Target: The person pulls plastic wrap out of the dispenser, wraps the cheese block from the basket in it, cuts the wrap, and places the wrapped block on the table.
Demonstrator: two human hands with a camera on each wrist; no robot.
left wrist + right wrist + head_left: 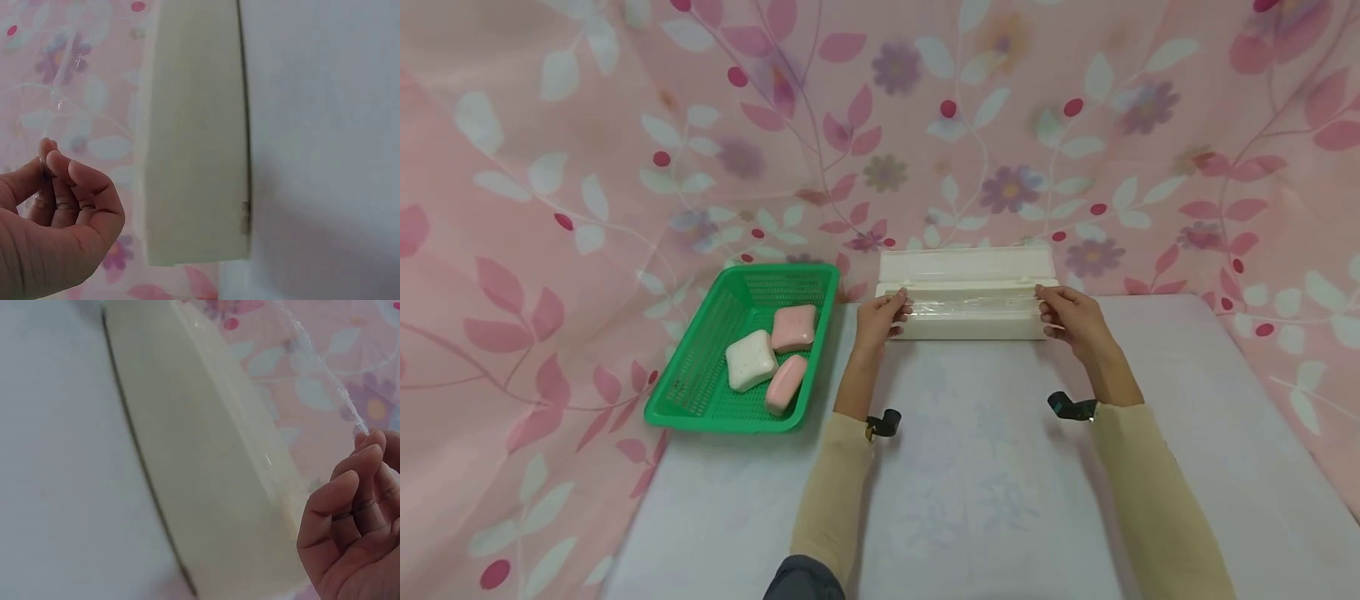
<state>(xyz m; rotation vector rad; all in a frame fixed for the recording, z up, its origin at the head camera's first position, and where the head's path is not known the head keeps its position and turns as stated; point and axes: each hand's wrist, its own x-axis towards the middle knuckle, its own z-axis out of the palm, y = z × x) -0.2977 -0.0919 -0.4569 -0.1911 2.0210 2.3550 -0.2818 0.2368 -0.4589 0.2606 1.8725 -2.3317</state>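
A long cream-white cling film dispenser [973, 327] lies at the back of the table with its lid [966, 265] raised behind it. Clear cling film [973, 305] stretches across its front between both hands. My left hand [880, 318] pinches one end of the film's edge between thumb and fingers; in the left wrist view that hand [69, 219] is apart from the dispenser's side. The other end is pinched by my right hand [1072, 318]. In the right wrist view the film [340, 394] runs as a thin shiny strand up from the fingertips.
Left of the dispenser stands a green plastic basket [662, 410] holding a white soap bar [751, 361] and two pink ones, one flat [793, 327] and one on its side [786, 384]. A pale cloth covers the table [970, 467]. Pink floral fabric [1000, 125] hangs close behind.
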